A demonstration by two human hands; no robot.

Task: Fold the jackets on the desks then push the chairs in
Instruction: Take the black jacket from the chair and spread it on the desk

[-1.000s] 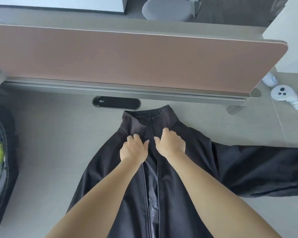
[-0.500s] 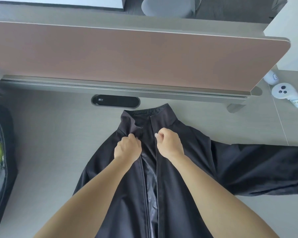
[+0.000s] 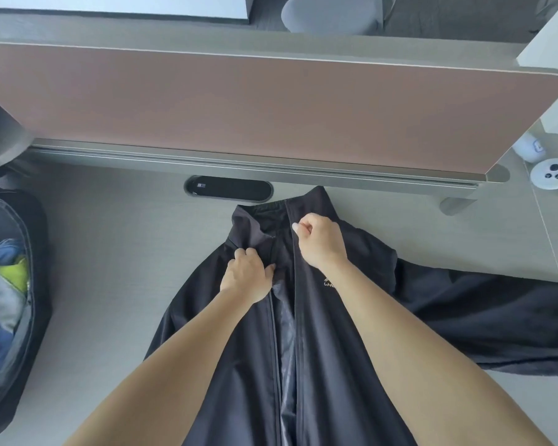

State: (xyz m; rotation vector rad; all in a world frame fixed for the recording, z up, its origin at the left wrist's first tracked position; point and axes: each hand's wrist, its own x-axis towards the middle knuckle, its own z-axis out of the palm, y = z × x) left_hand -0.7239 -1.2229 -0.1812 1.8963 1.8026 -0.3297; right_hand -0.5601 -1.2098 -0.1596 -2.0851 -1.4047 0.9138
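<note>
A black jacket [image 3: 368, 262] lies front up on the grey desk [image 3: 116, 259], collar toward the divider, unzipped, one sleeve stretched out to the right. My left hand [image 3: 248, 275] holds the left front edge by the zip, just below the collar. My right hand [image 3: 319, 241] pinches the right front edge higher up, near the collar. A small logo shows on the chest beside my right wrist. The jacket's lower part runs out of view at the bottom.
A brown divider panel [image 3: 255, 107] stands along the desk's far edge, with a black cable port [image 3: 228, 189] below it. An open dark bag [image 3: 10, 284] with clothes sits at the left. A white controller [image 3: 553, 173] lies at far right. A grey chair [image 3: 329, 14] stands beyond the divider.
My right hand has moved up the right front edge toward the collar. My left hand has slid slightly down and left on the other edge, spreading the two fronts apart.
</note>
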